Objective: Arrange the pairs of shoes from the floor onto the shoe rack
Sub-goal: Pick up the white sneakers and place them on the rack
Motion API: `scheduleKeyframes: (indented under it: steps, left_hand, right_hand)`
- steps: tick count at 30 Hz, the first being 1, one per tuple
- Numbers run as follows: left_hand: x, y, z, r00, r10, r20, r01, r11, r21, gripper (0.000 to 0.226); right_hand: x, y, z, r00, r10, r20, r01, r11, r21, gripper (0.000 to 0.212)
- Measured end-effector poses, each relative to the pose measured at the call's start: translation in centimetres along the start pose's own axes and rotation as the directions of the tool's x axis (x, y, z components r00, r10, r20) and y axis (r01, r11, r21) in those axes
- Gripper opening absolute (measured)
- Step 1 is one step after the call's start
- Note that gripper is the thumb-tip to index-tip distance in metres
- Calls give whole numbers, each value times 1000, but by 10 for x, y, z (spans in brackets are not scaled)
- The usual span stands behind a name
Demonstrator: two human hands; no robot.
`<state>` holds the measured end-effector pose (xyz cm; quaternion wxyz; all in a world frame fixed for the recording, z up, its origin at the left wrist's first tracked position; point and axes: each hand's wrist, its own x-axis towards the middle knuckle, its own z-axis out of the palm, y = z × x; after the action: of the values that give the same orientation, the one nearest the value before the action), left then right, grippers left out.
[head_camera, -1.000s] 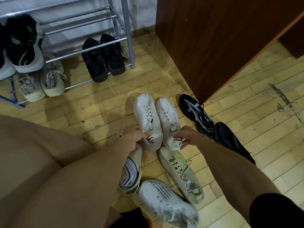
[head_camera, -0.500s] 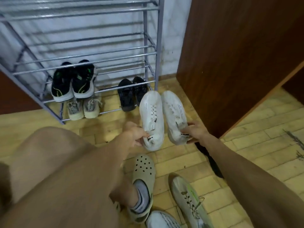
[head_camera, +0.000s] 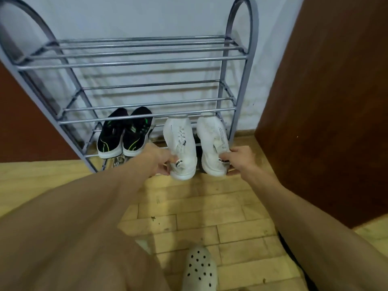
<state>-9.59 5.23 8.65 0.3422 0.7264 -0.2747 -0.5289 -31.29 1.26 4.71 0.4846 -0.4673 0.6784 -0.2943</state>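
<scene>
A grey metal shoe rack (head_camera: pixel 134 63) stands against the white wall. I hold a pair of white sneakers with toes pushed in under the rack's third shelf, on the right side. My left hand (head_camera: pixel 161 160) grips the heel of the left white sneaker (head_camera: pixel 180 143). My right hand (head_camera: pixel 241 159) grips the heel of the right white sneaker (head_camera: pixel 212 139). A black pair with green stripes (head_camera: pixel 123 135) rests on the same lower shelf, to the left. A dark pair on the bottom level is mostly hidden behind the white sneakers.
A brown wooden panel (head_camera: pixel 327 101) rises close on the right of the rack. The floor is yellow wood blocks (head_camera: pixel 199 213). My foot in a pale perforated clog (head_camera: pixel 199 267) is at the bottom. A pale shoe (head_camera: pixel 118 161) peeks out under the black pair.
I lifted the white pair off the floor and carried it forward to the rack; its toes are now under a shelf bar. The view tilted up, dropping the floor shoes out of sight.
</scene>
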Motion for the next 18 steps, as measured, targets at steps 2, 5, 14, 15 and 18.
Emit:
scheduleKeyframes:
  steps: [2,5,14,15,18]
  left_hand:
    - [20,8,4,1000,18,-5,-19,998,-54,19]
    - [51,18,8,998,51,-27,-53,995,-85,49]
    - [127,36,33,992,119,-35,-118,993,15,22]
    - [132,36,37,993,113,-34,-112,993,22,20]
    - [147,32,48,994,99,-51,-97,995,32,15]
  right_hand:
    - [24,-6,11,999,-20,-32,20,1000,-1,31]
    - [59,-13,22,997,-39,-69,38,999,-2,32]
    - [122,-14,37,978,-143,-154,122,983,-133,30]
    - [124,-15,38,973,-156,-172,130,979,-154,32]
    - [130,-13,41,964,-160,-212,133,981,-138,31]
